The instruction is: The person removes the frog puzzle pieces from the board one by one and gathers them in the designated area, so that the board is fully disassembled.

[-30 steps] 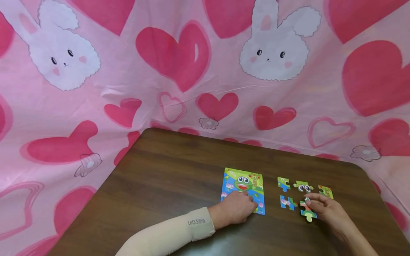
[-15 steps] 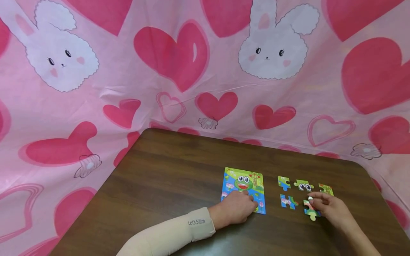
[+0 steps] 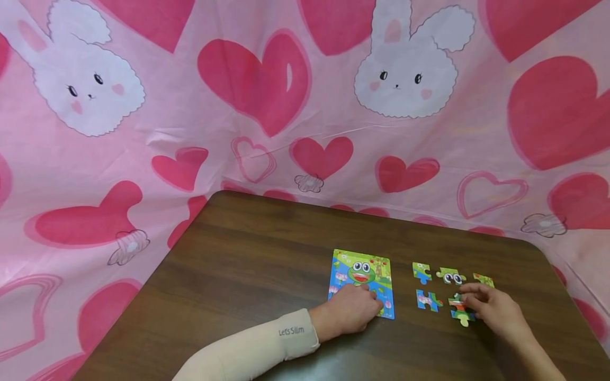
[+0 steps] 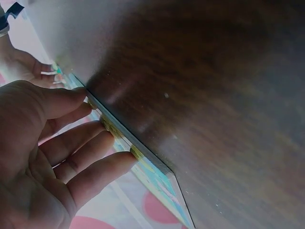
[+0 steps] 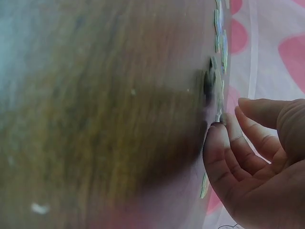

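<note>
A frog-picture card (image 3: pixel 362 260) lies flat on the brown table, and my left hand (image 3: pixel 350 312) rests on its lower part. In the left wrist view the fingertips (image 4: pixel 131 157) touch the card's face, with the thumb at its near edge. To the right, a puzzle piece with the frog's red mouth (image 3: pixel 460 313) lies against the fingers of my right hand (image 3: pixel 500 312). The right wrist view shows those fingers loosely spread at the piece's edge, the thumb apart from it. Close by lies a piece with the frog's eyes (image 3: pixel 451 277).
More pieces surround the mouth piece: a green-blue corner piece (image 3: pixel 421 271), a piece with pink flowers (image 3: pixel 428 300), and a tree piece (image 3: pixel 484 279), partly behind my right hand. Behind the table (image 3: pixel 267 254) hangs a pink cloth (image 3: pixel 333 121) with hearts and rabbits.
The mouth piece has shifted slightly right since the first frame, and its tilt looks smaller. My right hand moved right with it, its fingers now looser. My left hand has stayed on the card.
</note>
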